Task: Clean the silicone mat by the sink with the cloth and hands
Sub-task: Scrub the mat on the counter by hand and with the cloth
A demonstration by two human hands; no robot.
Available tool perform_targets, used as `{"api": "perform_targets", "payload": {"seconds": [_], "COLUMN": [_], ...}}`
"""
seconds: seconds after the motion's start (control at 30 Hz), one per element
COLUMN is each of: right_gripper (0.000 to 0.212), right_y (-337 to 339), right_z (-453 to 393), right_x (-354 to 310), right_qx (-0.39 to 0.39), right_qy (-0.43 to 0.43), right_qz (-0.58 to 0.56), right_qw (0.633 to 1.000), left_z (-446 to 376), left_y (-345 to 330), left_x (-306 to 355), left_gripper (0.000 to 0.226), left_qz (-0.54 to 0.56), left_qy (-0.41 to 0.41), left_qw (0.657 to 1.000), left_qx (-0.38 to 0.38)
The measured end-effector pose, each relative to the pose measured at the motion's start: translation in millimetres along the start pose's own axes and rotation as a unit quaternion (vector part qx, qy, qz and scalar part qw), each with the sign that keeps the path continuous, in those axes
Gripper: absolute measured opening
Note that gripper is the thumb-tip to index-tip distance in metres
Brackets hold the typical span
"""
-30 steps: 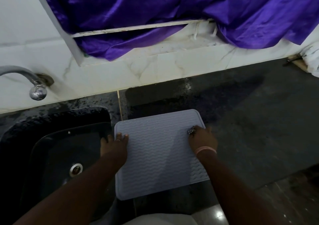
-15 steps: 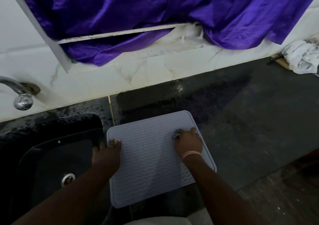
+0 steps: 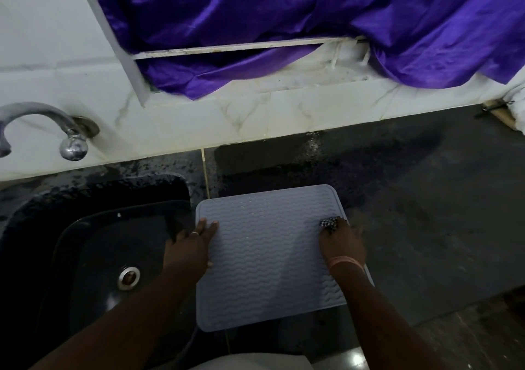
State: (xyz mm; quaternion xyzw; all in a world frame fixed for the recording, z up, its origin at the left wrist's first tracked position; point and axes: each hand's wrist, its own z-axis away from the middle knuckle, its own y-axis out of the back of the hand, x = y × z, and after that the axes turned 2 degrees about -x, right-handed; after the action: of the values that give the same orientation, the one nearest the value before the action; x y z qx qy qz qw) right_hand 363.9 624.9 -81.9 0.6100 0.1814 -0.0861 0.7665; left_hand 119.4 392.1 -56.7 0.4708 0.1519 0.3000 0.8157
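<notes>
One view, head. Mat (image 3: 267,259) lies lower centre on counter (image 3: 426,227), just right of sink (image 3: 93,256). Left hand (image 3: 189,251) presses its left edge, fingers flat. Right hand (image 3: 342,241) bunches cloth (image 3: 329,223) near right edge. Risk: wet counter lets mat slide sinkward under scrubbing.

Right hand (image 3: 342,244) with cloth (image 3: 329,223) now sits at the mat (image 3: 267,259) right edge, out from mid-mat 0.5 s ago, roughly where it was 1 s ago.

Grey ribbed silicone mat (image 3: 267,256) lies flat beside sink, cloth (image 3: 329,222) atop.
</notes>
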Motion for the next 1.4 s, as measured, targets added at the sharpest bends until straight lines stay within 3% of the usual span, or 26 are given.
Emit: {"api": "perform_targets", "payload": {"seconds": [0.27,0.53,0.7,0.83,0.93,1.13,1.3,1.4], "right_gripper": [0.03,0.04,0.044,0.038,0.034,0.031,0.042,0.049], "right_y": [-24.0,-57.2,-73.0,-89.0,-93.0,-76.3,-54.8,-42.4], "right_z": [41.4,98.9,129.8,152.7,152.2,140.0,110.6,90.9], "right_x": [-46.9,-101.6,-135.1,-162.8,-165.9,-158.6,-129.9,-103.8], "right_qx": [-0.021,-0.082,-0.131,-0.217,-0.258,-0.198,-0.173,-0.152], "right_qy": [0.048,0.152,0.213,0.266,0.304,0.345,0.293,0.246], "right_qz": [0.02,0.041,0.069,-0.012,-0.039,0.082,0.11,0.106], "right_qw": [0.998,0.984,0.966,0.939,0.916,0.914,0.934,0.951], "left_z": [-9.2,-7.0,-3.4,0.5,-11.1,0.4,-0.5,2.1], "left_y": [-6.3,-18.8,-26.8,-30.8,-51.4,-33.8,-26.9,-23.5], "left_x": [-16.4,-25.4,-28.7,-34.0,-51.5,-43.7,-40.2,-36.0], "left_gripper": [0.108,0.121,0.104,0.074,0.074,0.084,0.108,0.104], "left_qz": [0.16,0.2,0.193,0.19,0.234,0.229,0.252,0.254], "left_qy": [-0.064,-0.044,0.006,-0.013,-0.024,-0.014,0.007,0.012], "left_qw": [0.984,0.979,0.98,0.978,0.969,0.972,0.968,0.967], "left_qx": [-0.04,0.023,0.041,0.086,0.07,0.055,0.01,-0.007]}}
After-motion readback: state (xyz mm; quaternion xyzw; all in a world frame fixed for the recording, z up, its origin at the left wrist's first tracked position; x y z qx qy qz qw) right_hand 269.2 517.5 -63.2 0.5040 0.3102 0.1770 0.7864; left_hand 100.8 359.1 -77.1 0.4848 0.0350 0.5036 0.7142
